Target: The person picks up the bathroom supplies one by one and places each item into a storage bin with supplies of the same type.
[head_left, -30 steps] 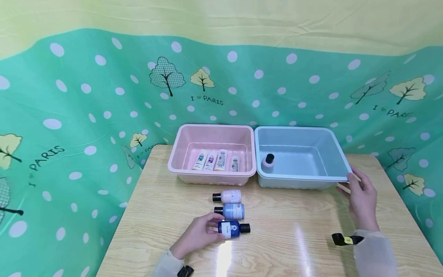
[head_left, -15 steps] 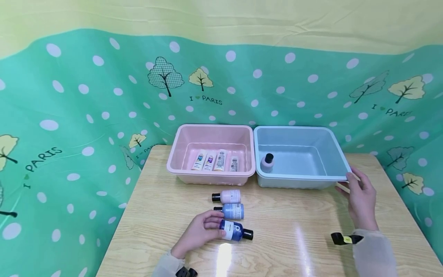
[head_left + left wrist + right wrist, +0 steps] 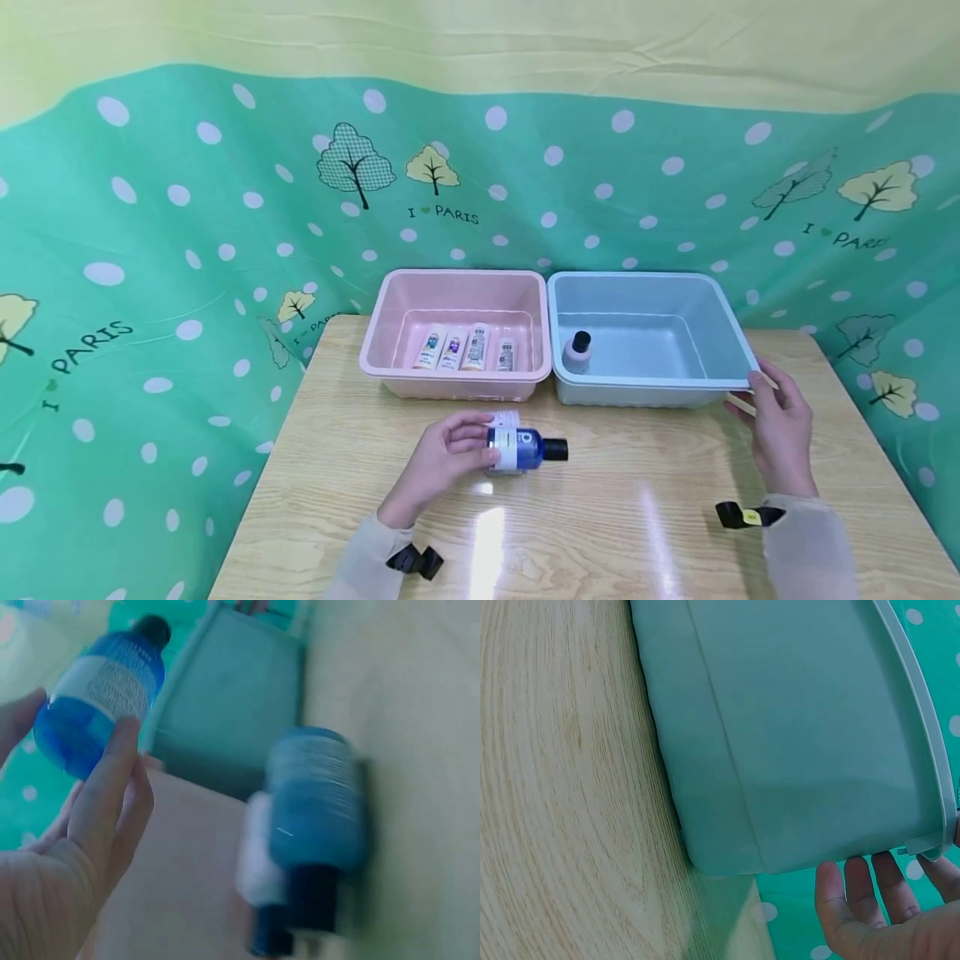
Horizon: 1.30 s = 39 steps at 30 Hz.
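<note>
In the head view my left hand (image 3: 448, 458) holds a dark blue bottle (image 3: 529, 450) by its base, black cap pointing right. It is raised above the table, and its white label shows in the left wrist view. Below it lie a light blue bottle (image 3: 315, 795) and a pale pink bottle (image 3: 506, 418), partly hidden from the head camera. My right hand (image 3: 783, 433) grips the front right corner of the light blue bin (image 3: 652, 395), thumb at the rim and fingers beneath it. A small pale bottle (image 3: 577, 356) with a black cap stands inside that bin.
Left of the blue bin, side by side with it, is a pink bin (image 3: 459, 387) with several white tubes (image 3: 476, 348) lying in it. Both stand at the back of the wooden table (image 3: 600, 517), before a green dotted curtain (image 3: 247, 183).
The left hand has lifted the dark blue bottle off the table and carried it forward, over the other two lying bottles. The right hand stays at the blue bin's corner.
</note>
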Each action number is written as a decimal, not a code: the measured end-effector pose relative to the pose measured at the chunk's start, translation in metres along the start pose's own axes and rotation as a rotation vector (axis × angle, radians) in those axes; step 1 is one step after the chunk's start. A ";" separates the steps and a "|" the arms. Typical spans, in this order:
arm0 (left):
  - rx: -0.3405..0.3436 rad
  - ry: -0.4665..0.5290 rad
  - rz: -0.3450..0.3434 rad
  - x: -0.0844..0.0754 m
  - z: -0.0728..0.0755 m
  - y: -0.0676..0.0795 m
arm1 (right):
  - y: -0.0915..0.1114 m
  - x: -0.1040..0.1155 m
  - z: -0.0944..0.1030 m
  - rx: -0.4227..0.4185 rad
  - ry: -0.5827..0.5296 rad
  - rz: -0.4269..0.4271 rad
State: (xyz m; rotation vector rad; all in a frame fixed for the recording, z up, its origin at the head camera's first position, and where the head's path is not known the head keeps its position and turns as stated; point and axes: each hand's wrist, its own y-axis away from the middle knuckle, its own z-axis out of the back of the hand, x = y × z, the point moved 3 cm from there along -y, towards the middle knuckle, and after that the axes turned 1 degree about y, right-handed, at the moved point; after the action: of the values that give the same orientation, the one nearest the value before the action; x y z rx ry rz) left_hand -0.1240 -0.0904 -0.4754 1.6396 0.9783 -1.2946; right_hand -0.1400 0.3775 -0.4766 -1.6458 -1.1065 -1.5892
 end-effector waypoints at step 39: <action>0.082 -0.001 0.012 -0.123 -0.113 -0.237 | -0.004 -0.001 0.002 0.035 -0.002 0.044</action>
State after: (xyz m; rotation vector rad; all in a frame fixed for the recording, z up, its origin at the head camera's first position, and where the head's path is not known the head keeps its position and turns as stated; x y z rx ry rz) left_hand -0.3237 0.0909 -0.3691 1.7039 0.9238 -1.3428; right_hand -0.1420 0.3808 -0.4785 -1.6387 -1.0861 -1.5327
